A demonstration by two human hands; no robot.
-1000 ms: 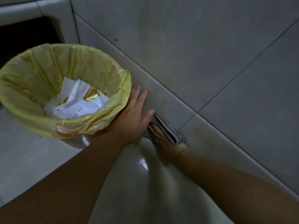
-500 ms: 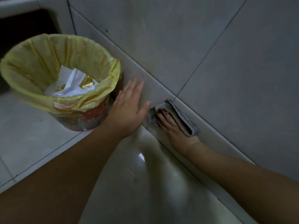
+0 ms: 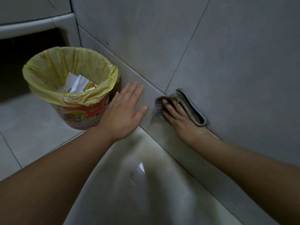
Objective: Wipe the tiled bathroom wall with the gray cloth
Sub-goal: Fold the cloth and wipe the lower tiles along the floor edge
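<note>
The gray tiled wall (image 3: 227, 62) rises on the right and meets the glossy floor along a low skirting strip. A folded gray cloth (image 3: 193, 109) lies against the wall just above that strip, by a vertical grout line. My right hand (image 3: 180, 120) presses it to the tile with its fingers laid flat, and the cloth's fold stands up along the far side of the hand. My left hand (image 3: 125, 114) rests flat on the skirting tile left of the cloth, fingers straight and holding nothing.
A red patterned waste bin (image 3: 84, 114) with a yellow liner (image 3: 48, 73) and white paper inside stands on the floor just left of my left hand. A dark recess (image 3: 19, 62) under a white ledge lies behind it. Glossy floor tile (image 3: 129, 176) spreads below my arms.
My right hand has slid the cloth up and to the right along the wall's base, away from my left thumb. The left hand stays flat on the wall; the bin now sits farther from it.
</note>
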